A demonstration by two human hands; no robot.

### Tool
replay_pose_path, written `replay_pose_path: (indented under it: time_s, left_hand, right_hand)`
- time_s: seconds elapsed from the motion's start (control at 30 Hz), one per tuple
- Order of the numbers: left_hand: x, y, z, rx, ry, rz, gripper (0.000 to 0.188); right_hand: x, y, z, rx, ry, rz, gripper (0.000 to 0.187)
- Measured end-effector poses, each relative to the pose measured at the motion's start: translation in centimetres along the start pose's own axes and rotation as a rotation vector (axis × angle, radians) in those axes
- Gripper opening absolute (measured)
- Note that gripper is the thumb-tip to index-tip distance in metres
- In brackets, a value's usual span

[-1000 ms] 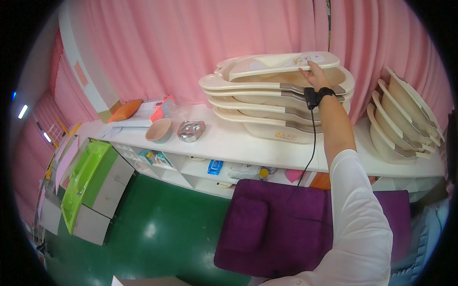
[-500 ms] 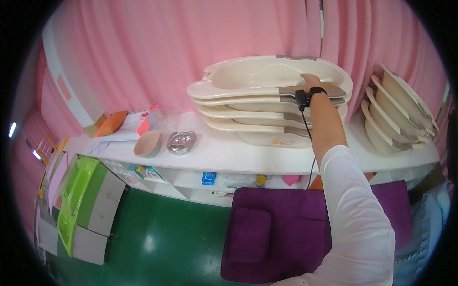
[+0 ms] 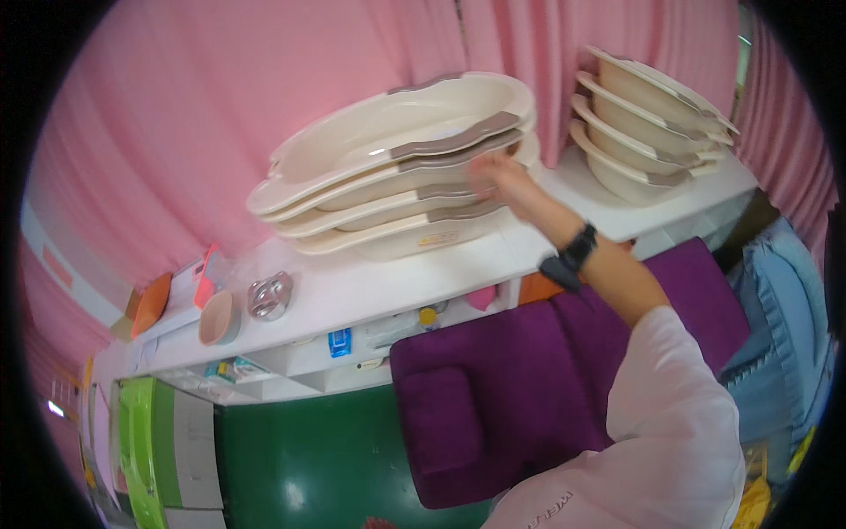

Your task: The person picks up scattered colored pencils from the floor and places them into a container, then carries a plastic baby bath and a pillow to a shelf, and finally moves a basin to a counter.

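- Right hand's fingers (image 3: 482, 175): pretty motion-blurred, but they look released, a bit curled, with nothing in their grip that I can see.
- Stack of cream tubs (image 3: 379, 181): just beside the fingers, mostly off to their left. Nested together, grey-brown patches on the rims. The fingers are in front of its right end; can't tell if they actually touch it.
- Second tub stack (image 3: 634, 123): right of the fingers, apart from them, kinda leaning.
- White counter (image 3: 352, 284): runs below the fingers and carries both stacks.
- Shiny metal dish (image 3: 269, 295) and pinkish bowl (image 3: 218, 319): well left of the fingers, side by side.
- Black wristband (image 3: 579, 246): down and right from the fingers, same arm.
- Purple padded bed (image 3: 529, 375): well below the fingers, in front of the counter.
- Pink curtain (image 3: 194, 123): behind the fingers and tubs.
- Skin-toned sliver (image 3: 379, 524): lower edge, far below the fingers. Can't tell if that's the left hand, or what it's doing.
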State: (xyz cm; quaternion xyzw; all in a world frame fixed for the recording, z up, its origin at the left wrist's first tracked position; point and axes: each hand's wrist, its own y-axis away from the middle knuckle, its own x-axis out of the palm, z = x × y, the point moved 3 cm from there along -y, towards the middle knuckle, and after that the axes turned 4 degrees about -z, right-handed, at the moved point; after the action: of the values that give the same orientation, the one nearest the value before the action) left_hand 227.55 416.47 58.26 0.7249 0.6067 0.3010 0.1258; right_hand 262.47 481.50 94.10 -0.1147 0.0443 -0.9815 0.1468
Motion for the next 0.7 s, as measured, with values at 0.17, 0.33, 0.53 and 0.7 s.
replay_pose_path:
  time_s: [0.17,0.33,0.53,0.7]
  left_hand:
    - [9.1,-9.6,4.9,-0.372,0.154,0.218,0.021]
    - [23.1,-8.1,10.9,-0.468,0.015,0.225,0.017]
    - [35.9,1.3,15.3,-0.673,-0.178,0.678,0.018]
    - [38.6,12.9,19.2,-0.501,-0.325,0.759,0.015]
  right_hand:
    - [-9.0,17.3,-5.0,0.311,-0.185,-0.132,0.025]
    - [-19.4,33.0,-11.2,0.525,-0.352,-0.542,0.025]
    - [-26.5,44.2,-11.9,0.274,-0.601,-0.931,0.026]
    - [-29.0,48.8,-12.0,0.235,-0.491,-1.032,0.025]
